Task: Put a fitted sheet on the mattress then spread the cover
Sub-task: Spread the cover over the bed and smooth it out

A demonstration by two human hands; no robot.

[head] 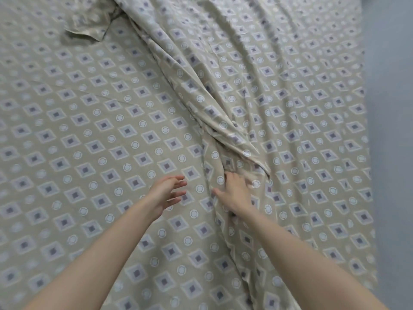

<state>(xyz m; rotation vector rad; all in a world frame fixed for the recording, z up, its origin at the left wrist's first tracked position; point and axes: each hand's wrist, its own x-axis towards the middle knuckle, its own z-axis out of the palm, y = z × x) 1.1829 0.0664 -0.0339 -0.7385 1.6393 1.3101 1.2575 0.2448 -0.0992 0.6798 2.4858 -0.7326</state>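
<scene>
A beige fitted sheet (pixel 85 135) with purple diamonds and white circles lies flat over the mattress on the left. A cover (pixel 279 90) of the same print lies over the right half, bunched into a long diagonal fold (pixel 223 121) running from the top centre down to my hands. My right hand (pixel 234 193) rests palm down on the lower end of that fold, fingers spread on the cloth. Just left of the fold, my left hand (pixel 167 193) hovers over the sheet with its fingers apart, holding nothing.
A crumpled corner of cloth (pixel 89 25) shows its paler underside at the top left. The bed's right edge (pixel 366 130) runs top to bottom, with grey-blue floor (pixel 393 130) beyond it.
</scene>
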